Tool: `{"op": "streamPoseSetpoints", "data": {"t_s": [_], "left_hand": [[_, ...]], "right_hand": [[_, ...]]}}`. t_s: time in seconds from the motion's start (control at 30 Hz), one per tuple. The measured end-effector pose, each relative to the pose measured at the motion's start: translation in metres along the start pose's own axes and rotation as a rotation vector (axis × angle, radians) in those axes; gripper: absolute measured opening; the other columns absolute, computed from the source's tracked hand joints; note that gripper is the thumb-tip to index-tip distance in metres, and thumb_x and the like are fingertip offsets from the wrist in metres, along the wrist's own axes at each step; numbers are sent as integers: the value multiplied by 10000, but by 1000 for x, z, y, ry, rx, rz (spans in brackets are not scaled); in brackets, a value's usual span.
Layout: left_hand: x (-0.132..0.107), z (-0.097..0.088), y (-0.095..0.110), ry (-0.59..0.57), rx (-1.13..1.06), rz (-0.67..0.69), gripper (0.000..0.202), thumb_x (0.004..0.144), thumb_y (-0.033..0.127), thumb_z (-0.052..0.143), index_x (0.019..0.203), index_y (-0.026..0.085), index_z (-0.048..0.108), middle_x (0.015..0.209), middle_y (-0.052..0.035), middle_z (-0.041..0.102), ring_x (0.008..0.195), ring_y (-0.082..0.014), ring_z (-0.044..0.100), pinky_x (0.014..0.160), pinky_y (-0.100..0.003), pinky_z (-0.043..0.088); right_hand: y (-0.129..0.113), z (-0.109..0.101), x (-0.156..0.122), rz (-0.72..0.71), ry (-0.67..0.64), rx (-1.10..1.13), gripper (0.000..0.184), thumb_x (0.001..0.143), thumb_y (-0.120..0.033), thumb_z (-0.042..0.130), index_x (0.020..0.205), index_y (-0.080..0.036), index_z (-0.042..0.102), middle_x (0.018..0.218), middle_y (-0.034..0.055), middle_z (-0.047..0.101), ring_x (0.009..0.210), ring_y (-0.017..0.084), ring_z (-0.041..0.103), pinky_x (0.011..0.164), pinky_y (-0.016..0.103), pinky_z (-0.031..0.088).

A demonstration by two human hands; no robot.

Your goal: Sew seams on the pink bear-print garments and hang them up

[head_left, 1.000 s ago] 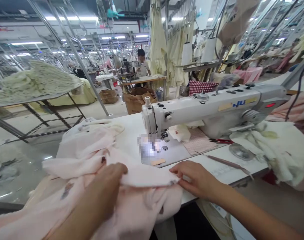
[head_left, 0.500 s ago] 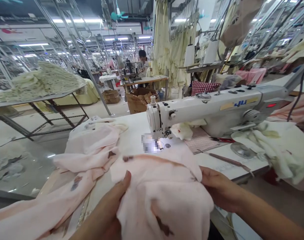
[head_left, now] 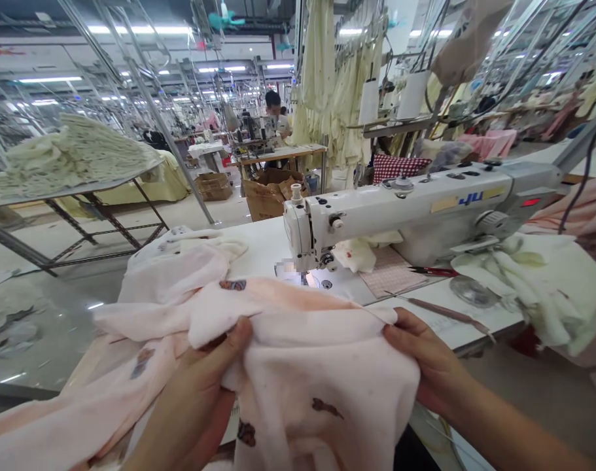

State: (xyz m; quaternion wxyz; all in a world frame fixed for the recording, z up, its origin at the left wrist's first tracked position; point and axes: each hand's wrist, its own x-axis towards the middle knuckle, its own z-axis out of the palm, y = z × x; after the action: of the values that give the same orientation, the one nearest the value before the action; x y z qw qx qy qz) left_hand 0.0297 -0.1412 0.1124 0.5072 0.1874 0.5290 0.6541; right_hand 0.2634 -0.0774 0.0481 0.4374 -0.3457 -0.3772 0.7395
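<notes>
My left hand and my right hand both grip a soft pale pink garment with a small brown print, holding a gathered fold of it up in front of me. More of the same cloth trails to the left over the table's near edge. Beyond the fold stands a white industrial sewing machine. The cloth hides part of its needle plate, and a blurred patch covers the area around the presser foot.
On the white sewing table lie red snips, a long thin hand tool and a cream fabric heap at the right. Behind are a cardboard box, hanging cream garments and a co-worker at another machine.
Both hands have lifted the pink cloth off the table toward me and gathered it into a raised fold. The cloth now covers more of the table in front of the machine.
</notes>
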Motion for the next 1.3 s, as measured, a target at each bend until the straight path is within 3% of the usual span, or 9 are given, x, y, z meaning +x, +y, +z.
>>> {"op": "streamPoseSetpoints", "data": {"t_s": [0.23, 0.4, 0.5, 0.6, 0.77, 1.0, 1.1, 1.2, 1.3], "left_hand": [[-4, -17, 1, -265, 481, -71, 456, 612, 350, 765, 1023, 185, 658, 887, -65, 717, 616, -212, 653, 558, -300, 541], [-6, -11, 1, -24, 790, 189, 366, 631, 382, 720, 935, 190, 656, 874, -48, 713, 892, -269, 652, 693, -309, 544], [-9, -6, -3, 144, 806, 284, 561, 642, 389, 717, 1148, 215, 547, 854, -27, 694, 799, -225, 664, 608, -278, 545], [-14, -5, -9, 256, 781, 369, 742, 643, 413, 729, 1298, 267, 411, 786, 10, 664, 724, -198, 649, 528, -247, 521], [-13, -16, -13, -76, 944, 589, 71, 735, 321, 649, 758, 295, 711, 760, 16, 665, 726, -164, 624, 653, -223, 485], [16, -26, -6, -230, 1294, 766, 115, 792, 306, 559, 811, 265, 664, 810, -26, 648, 794, -210, 603, 704, -290, 456], [20, -20, -8, -242, 1152, 678, 125, 787, 333, 555, 732, 231, 600, 955, -59, 611, 954, -239, 557, 782, -319, 448], [9, -25, -12, -392, 795, 326, 191, 761, 400, 605, 712, 220, 563, 939, -50, 646, 1002, -226, 567, 803, -283, 456], [-5, -38, 2, -331, 642, 24, 293, 689, 483, 667, 683, 214, 551, 640, 9, 611, 625, -152, 578, 553, -203, 440]], "right_hand": [[-3, -11, 0, -31, -112, -126, 444, 625, -299, 801, 1045, -250, 662, 873, 40, 672, 748, 167, 625, 660, 269, 496], [1, -22, 3, -164, -7, -182, 372, 667, -285, 778, 1006, -299, 624, 674, -38, 594, 530, 86, 538, 467, 168, 418], [0, -25, 4, -263, 9, -325, 156, 650, -309, 783, 744, -219, 696, 711, 9, 611, 617, 112, 561, 519, 189, 448], [-6, -25, 4, -313, -32, -487, 122, 666, -329, 765, 704, -217, 735, 724, 36, 629, 655, 139, 575, 540, 213, 463], [-19, -27, 2, -501, -151, -823, 119, 752, -283, 701, 861, -260, 746, 752, 40, 666, 692, 161, 613, 589, 246, 495], [-21, -35, 4, -1011, -258, -1321, 156, 804, -137, 584, 910, -208, 673, 938, 92, 657, 917, 219, 580, 773, 358, 488], [-60, -25, 2, -776, -660, -1137, 203, 836, -109, 520, 940, -239, 636, 828, 37, 671, 866, 179, 602, 780, 328, 487], [-100, -12, -2, -530, -951, -1024, 241, 857, -126, 531, 982, -303, 636, 773, -15, 688, 820, 142, 637, 792, 298, 475], [-96, -4, -11, -753, -965, -1183, 282, 854, -145, 564, 1078, -306, 626, 911, 7, 716, 940, 168, 638, 879, 323, 437]]}}
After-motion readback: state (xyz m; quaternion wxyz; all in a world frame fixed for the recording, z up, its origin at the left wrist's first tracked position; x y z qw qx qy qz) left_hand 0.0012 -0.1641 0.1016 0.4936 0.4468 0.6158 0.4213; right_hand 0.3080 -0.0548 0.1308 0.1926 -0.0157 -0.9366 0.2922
